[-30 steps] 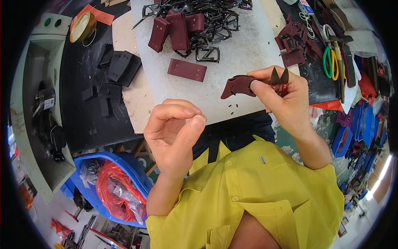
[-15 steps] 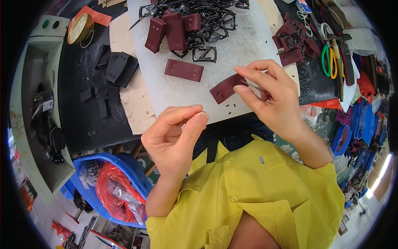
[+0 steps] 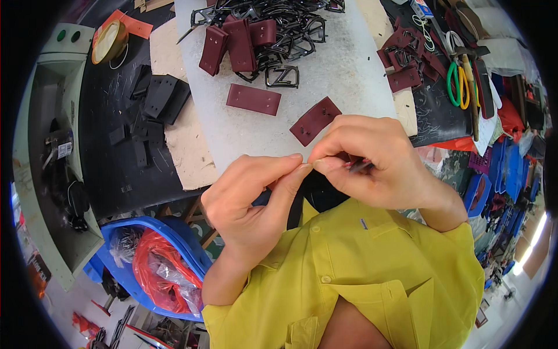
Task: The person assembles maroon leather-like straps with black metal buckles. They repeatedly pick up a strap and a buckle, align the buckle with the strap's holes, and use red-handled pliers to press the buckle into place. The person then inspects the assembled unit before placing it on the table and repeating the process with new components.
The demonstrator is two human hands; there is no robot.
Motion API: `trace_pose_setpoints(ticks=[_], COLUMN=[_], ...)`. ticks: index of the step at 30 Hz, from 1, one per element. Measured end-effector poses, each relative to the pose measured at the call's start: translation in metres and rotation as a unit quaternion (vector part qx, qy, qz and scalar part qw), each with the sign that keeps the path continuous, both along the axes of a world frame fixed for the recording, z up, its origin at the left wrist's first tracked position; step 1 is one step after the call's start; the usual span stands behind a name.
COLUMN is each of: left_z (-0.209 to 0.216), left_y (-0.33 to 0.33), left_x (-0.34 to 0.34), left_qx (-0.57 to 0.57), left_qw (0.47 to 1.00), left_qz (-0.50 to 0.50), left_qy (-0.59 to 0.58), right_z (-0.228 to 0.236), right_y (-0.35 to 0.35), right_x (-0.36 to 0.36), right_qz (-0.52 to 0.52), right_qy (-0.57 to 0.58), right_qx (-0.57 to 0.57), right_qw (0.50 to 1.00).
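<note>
My left hand [image 3: 250, 195] is closed in a pinch, thumb against forefinger; whatever lies between the tips is too small to make out. Its tips meet the pinched thumb and forefinger of my right hand [image 3: 378, 160] just off the table's near edge. A dark slender thing [image 3: 361, 166], partly hidden, is tucked inside the curled fingers of my right hand. Just beyond my hands lies a maroon leather strap piece [image 3: 317, 120], flat and slanted, with small dark bits at its holes. A second maroon strap piece [image 3: 253, 99] lies farther left.
A heap of black metal buckles [image 3: 290, 41] with folded maroon pieces [image 3: 239, 46] lies at the back of the white board [image 3: 349, 75]. Black strap pieces [image 3: 164, 99] are at left, maroon ones with buckles [image 3: 404, 78] at right. A blue tub [image 3: 189, 244] stands below left.
My right hand has come off the near maroon strap piece and moved down and left to my left hand. Their fingertips now meet. The strap piece stays on the board.
</note>
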State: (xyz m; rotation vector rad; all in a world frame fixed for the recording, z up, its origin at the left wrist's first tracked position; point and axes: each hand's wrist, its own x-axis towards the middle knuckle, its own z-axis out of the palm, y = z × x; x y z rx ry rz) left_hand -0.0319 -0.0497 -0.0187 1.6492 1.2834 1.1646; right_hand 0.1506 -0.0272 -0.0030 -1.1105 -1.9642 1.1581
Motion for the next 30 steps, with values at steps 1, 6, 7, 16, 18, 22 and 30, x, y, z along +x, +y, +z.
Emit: trace_pose_setpoints(ticks=[1,6,7,16,18,22,30], left_z=[-0.002,0.000,-0.010,-0.047,-0.048,-0.036,-0.020], left_y=[-0.001,0.002,0.003,0.013,0.012,0.012,0.006], left_x=[0.000,0.002,0.001,0.022,0.022,0.027,0.031], left_qx=[0.001,-0.068,-0.056,0.168,0.170,0.135,0.086], left_qw=[1.000,0.998,0.998,0.952,0.961,0.983,0.992], left_qz=[-0.003,0.010,0.035,0.022,0.036,0.045,0.016], left_qy=[0.006,0.007,-0.003,0.253,0.215,0.115,0.094], right_z=[0.001,-0.009,-0.012,-0.036,-0.036,-0.025,-0.024], right_y=[0.000,-0.001,0.002,0.013,0.012,0.004,-0.006], right_x=[0.000,0.002,0.005,0.020,0.020,0.009,0.001], right_qz=[0.003,-0.068,-0.111,-0.142,-0.151,-0.195,-0.207], right_qy=[-0.016,-0.039,-0.044,-0.096,-0.049,0.107,0.036], right_qx=[0.009,0.123,0.141,0.040,-0.028,-0.197,0.063], right_qw=[1.000,0.989,0.983,0.984,0.987,0.955,0.976])
